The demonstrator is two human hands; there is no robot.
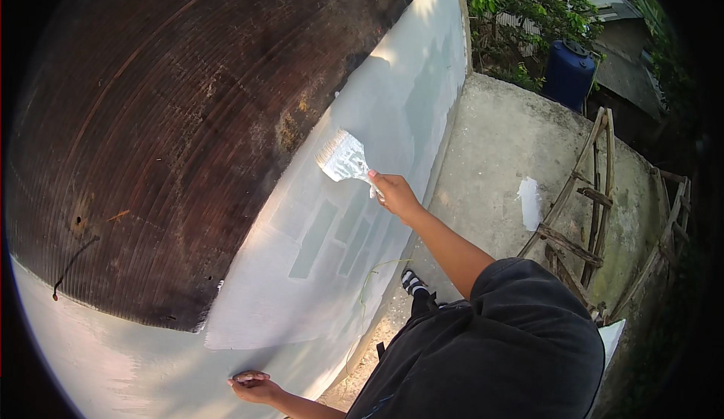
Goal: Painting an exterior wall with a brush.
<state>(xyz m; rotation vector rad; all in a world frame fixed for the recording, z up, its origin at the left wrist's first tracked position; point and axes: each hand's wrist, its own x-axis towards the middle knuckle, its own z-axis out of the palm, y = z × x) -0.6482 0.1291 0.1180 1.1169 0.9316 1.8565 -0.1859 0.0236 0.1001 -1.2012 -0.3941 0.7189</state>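
Note:
My right hand point(394, 195) grips the handle of a wide paintbrush point(345, 159), its head smeared with white paint. The bristles point up and left and lie against or just over the wall point(264, 298), below the edge of a dark corrugated sheet. White paint covers much of this wall, with grey-green patches point(313, 242) showing through beneath the brush. Lower left, my left hand point(256, 389) is closed at the wall with its fingers curled. Something dark shows at those fingers, but I cannot make out what it is.
Rusty brown corrugated sheeting point(166, 117) fills the upper left, a bent wire point(74, 268) at its lower edge. On the right, a rough wooden ladder-like frame point(592, 208) stands on the concrete point(483, 140), near a white paint patch point(529, 204). Behind are a blue tank point(567, 76) and greenery.

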